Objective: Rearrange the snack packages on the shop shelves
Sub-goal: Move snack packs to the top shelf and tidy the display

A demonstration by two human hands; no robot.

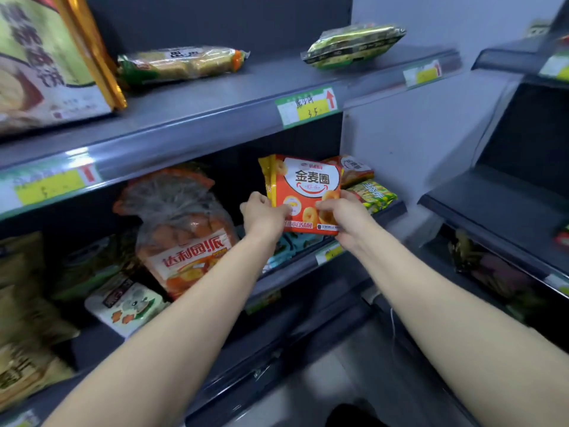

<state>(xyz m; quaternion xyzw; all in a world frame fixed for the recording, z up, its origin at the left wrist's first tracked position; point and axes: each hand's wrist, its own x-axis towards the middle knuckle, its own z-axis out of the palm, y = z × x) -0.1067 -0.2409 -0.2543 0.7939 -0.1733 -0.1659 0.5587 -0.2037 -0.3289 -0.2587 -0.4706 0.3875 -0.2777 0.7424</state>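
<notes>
Evidently light, crinkly and slippery: orange glossy plastic ring-snack bag, pinched at seven and five o'clock by left hand and right hand.

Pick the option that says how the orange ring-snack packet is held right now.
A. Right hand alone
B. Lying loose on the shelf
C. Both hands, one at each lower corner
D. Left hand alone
C: the left hand and right hand each pinch a lower corner of the upright orange ring-snack packet.
</notes>
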